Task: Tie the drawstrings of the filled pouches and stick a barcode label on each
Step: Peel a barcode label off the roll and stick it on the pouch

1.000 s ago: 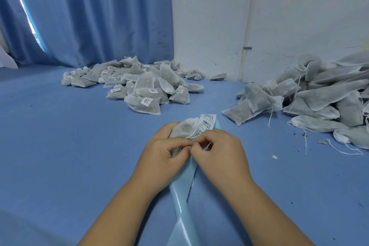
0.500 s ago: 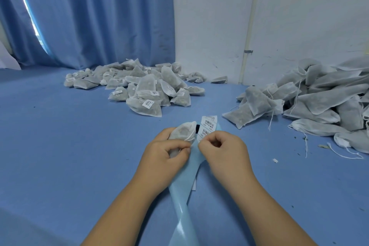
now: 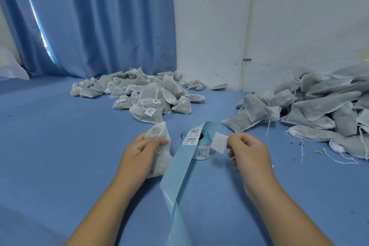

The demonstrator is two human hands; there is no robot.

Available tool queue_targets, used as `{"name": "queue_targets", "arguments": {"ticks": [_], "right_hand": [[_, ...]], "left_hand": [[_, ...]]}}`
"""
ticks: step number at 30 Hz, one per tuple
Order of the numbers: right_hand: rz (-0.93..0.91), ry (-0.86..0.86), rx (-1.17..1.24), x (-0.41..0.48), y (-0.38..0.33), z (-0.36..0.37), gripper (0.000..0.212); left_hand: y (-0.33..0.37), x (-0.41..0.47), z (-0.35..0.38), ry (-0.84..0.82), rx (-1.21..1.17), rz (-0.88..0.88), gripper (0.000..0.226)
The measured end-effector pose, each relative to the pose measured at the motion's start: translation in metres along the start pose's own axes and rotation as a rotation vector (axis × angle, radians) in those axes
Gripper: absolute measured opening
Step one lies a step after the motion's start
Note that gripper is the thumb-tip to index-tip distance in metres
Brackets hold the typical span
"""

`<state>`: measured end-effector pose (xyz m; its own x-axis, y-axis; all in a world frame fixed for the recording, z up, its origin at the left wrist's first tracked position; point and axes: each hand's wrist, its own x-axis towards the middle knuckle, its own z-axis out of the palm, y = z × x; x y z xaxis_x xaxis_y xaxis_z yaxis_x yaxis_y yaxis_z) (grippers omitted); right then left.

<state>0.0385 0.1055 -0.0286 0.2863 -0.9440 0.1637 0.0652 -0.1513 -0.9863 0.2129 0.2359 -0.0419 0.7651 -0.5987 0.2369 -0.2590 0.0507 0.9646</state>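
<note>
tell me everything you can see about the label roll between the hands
The label roll lies on the blue surface between the left hand and right hand, its dark core hole facing the camera. White barcode labels cover its outer wrap. Its glossy pale blue backing strip arches over the roll, carries two labels near the top, then runs bare toward the camera and twists low down. Neither hand touches the roll.

Filled white pouch [image 3: 159, 136], held upright, near left; label roll [image 3: 201, 151] just right of it; peeled label [image 3: 219, 143], blank side showing, farther right.
</note>
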Motion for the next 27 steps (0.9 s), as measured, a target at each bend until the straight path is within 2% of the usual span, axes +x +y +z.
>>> {"name": "queue_targets", "arguments": {"ticks": [8, 12, 18, 21, 27], "right_hand": [[-0.088, -0.098, -0.018, 0.001, -0.009, -0.028, 0.029], [-0.144, -0.117, -0.047, 0.006, -0.018, -0.053, 0.026], [-0.195, -0.05, -0.112, 0.023, -0.026, -0.108, 0.018], [-0.184, 0.006, -0.126, 0.032, -0.023, -0.139, 0.019], [-0.046, 0.161, 0.0, 0.045, -0.003, -0.186, 0.028]], "left_hand": [[0.037, -0.003, -0.007, 0.077, -0.111, 0.134, 0.043], [0.068, -0.013, 0.014, 0.022, -0.075, 0.248, 0.043], [0.117, -0.024, 0.064, -0.133, -0.063, 0.385, 0.044], [0.131, -0.026, 0.098, -0.208, -0.062, 0.343, 0.047], [0.114, -0.036, 0.183, -0.309, -0.055, 0.113, 0.049]]}}
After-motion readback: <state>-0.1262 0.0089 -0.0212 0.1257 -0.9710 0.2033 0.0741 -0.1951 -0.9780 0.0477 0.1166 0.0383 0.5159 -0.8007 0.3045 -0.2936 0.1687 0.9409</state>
